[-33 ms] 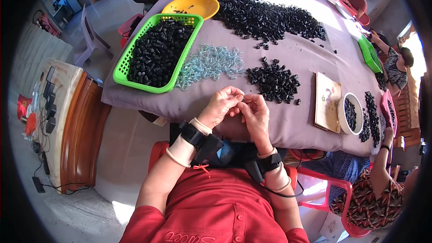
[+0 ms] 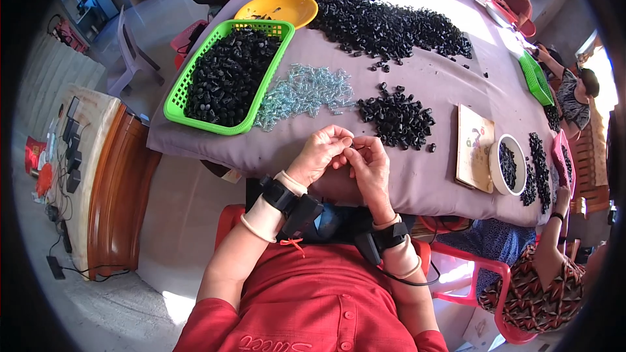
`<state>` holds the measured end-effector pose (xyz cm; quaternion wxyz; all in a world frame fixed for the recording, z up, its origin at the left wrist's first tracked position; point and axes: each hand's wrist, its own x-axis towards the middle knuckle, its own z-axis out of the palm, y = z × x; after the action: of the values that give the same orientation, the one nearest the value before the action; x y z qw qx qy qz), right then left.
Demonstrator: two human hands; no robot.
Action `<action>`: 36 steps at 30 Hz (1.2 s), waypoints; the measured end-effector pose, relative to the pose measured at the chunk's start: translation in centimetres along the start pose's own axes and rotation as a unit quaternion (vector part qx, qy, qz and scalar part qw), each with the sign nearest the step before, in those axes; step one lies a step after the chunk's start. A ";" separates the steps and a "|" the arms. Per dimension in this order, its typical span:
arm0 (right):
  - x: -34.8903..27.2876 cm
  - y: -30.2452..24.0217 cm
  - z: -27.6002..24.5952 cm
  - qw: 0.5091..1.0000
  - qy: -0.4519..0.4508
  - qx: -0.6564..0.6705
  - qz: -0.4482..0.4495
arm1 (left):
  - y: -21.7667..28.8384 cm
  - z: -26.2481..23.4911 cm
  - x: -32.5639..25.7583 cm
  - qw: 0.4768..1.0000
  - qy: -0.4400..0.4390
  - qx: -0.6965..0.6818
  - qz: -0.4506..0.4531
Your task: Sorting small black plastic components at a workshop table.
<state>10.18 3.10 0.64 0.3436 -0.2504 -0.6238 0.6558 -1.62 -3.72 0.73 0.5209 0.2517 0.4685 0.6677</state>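
Over the table's near edge my left hand [image 2: 319, 156] and my right hand [image 2: 372, 168] meet, fingertips pinched together. Between them is a small black piece [image 2: 353, 145], mostly covered by the fingers. Just beyond lies a small heap of short black cap-like pieces [image 2: 396, 117]. To its left, a pile of clear bluish tube-like pieces [image 2: 306, 94] spreads over the cloth. A green plastic basket [image 2: 171, 105], filled with black pieces, stands at the left of the table.
A yellow plate [image 2: 297, 10] sits behind the basket. Farther back spreads a large black heap [image 2: 391, 26]. On the right are a notebook [image 2: 475, 150] and a white bowl [image 2: 495, 168]. Other people work around the purple-grey tablecloth [image 2: 430, 189]; one seated person [image 2: 538, 280] is close on my right.
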 end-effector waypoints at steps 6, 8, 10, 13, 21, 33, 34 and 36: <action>0.1 -0.2 0.5 1.000 -0.015 -0.018 0.016 | -0.7 -0.5 0.3 0.998 -0.010 -0.069 0.003; 0.2 0.0 0.6 1.000 -0.013 -0.016 0.008 | -0.5 -0.4 0.2 0.996 -0.006 -0.086 -0.004; 0.2 -0.3 0.5 0.999 -0.028 -0.038 -0.012 | -0.2 -0.5 0.0 0.995 -0.012 -0.102 -0.009; 0.1 -1.0 0.3 0.997 -0.060 -0.051 -0.020 | 0.4 -1.1 0.0 0.996 -0.059 -0.060 -0.029; -0.2 -0.6 0.0 0.994 -0.065 -0.075 -0.041 | 0.4 -1.0 0.1 0.990 -0.093 -0.092 -0.057; -0.2 -0.6 0.3 0.986 -0.053 -0.114 -0.106 | 0.3 -0.3 -0.8 0.986 -0.076 -0.140 -0.045; -0.2 -1.2 0.4 0.990 -0.060 -0.092 -0.088 | 0.2 -0.3 -0.7 0.988 -0.073 -0.133 -0.036; -0.2 -1.3 0.3 0.990 -0.080 -0.084 -0.075 | -0.2 -0.7 -0.7 0.992 -0.053 -0.113 -0.016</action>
<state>10.23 2.77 1.92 0.3187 -0.1778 -0.7189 0.5916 -1.84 -4.60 0.38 0.5802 0.2189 0.3663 0.6937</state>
